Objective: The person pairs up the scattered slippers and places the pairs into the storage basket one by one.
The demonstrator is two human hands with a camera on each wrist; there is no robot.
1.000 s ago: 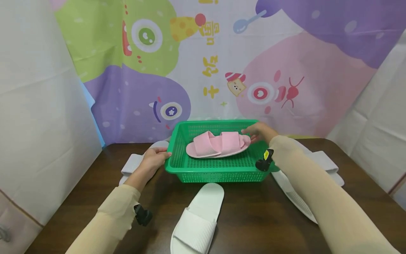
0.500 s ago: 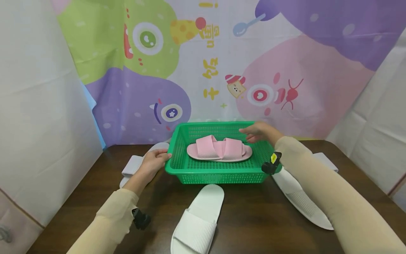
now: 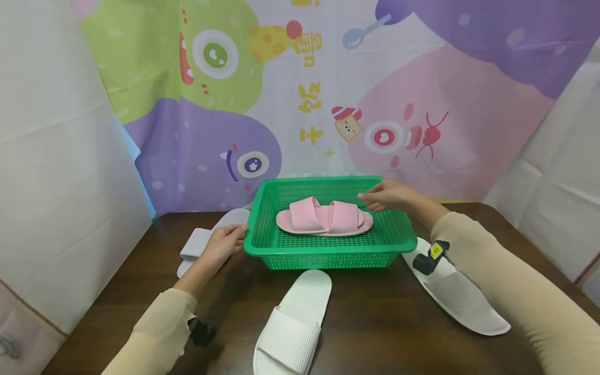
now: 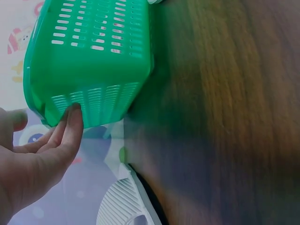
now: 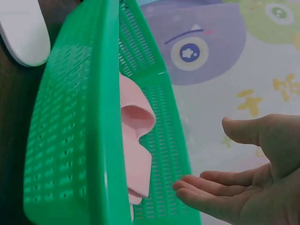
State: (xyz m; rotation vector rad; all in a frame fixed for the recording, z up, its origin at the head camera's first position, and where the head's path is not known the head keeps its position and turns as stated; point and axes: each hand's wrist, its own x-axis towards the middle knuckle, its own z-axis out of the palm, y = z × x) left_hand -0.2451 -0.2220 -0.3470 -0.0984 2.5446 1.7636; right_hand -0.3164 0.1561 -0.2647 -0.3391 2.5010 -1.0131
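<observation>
A green plastic basket (image 3: 328, 251) stands on the table with a pair of pink slippers (image 3: 344, 219) lying overlapped inside, their straps toward opposite ends. My left hand (image 3: 222, 245) is at the basket's left end. In the left wrist view its fingertips (image 4: 75, 108) reach the slotted end wall below the rim, and the thumb is held apart from the rim. Over the basket's right end hovers my right hand (image 3: 389, 195), holding nothing. The right wrist view shows its fingers (image 5: 211, 190) extended and the thumb spread away, beside the pink slippers.
One white slipper (image 3: 290, 333) lies in front of the basket. Another white slipper (image 3: 454, 291) is at the right, partly under my right forearm in the head view. A ribbed-strap white slipper (image 3: 194, 244) lies behind my left hand. A printed curtain (image 3: 309, 104) hangs behind the table.
The pink slippers have settled lower into the basket as my right hand let go of them and drew slightly back. My left hand has eased its hold on the rim.
</observation>
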